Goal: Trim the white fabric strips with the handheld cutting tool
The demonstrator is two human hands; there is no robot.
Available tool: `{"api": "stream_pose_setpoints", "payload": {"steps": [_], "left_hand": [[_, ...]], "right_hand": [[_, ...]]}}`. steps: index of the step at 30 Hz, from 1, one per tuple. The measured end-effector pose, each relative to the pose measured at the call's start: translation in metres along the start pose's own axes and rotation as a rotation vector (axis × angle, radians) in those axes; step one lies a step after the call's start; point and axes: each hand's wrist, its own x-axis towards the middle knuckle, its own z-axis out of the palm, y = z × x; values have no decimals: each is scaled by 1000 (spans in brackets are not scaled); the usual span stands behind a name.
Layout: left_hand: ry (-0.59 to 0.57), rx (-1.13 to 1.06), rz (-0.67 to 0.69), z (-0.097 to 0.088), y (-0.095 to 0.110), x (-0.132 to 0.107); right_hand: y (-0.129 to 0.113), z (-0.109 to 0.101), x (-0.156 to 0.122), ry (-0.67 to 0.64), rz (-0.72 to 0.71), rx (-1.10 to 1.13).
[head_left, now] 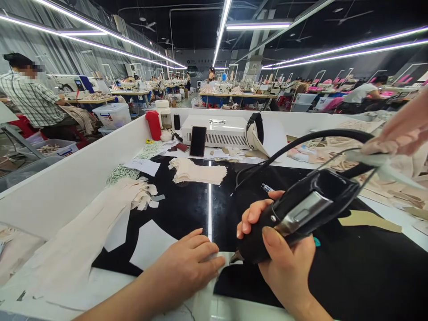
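Observation:
In my right hand (290, 263) is a black handheld power tool (301, 209) with a metal plate on its side and a thick cable. My fingers are wrapped around its body. Its narrow metal tip (236, 257) points left and meets a pale strip (224, 256) on the black surface. Beside the tip, my left hand (194, 263) lies flat with fingers stretched out, the fingertips on that strip. A white paper piece (152, 245) lies left of the left hand. At the upper right another person's hand (404, 125) is near the cable (321, 133), holding something pale and blurred.
A black sheet (337, 272) covers much of the table. Cream fabric stacks (200, 171) and a longer fabric pile (83, 227) lie on it. Behind stand a phone (198, 141), a white vented box (217, 129) and a red bottle (153, 125). A white wall (117, 142) edges the table.

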Motion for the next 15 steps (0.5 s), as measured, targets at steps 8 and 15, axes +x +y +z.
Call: {"api": "stream_pose_setpoints", "payload": {"steps": [8, 15], "left_hand": [[-35, -11, -3, 2, -2, -4], [-51, -6, 2, 2, -4, -8]], "right_hand": [[1, -2, -1, -26, -32, -43], [-3, -8, 1, -32, -51, -52]]}}
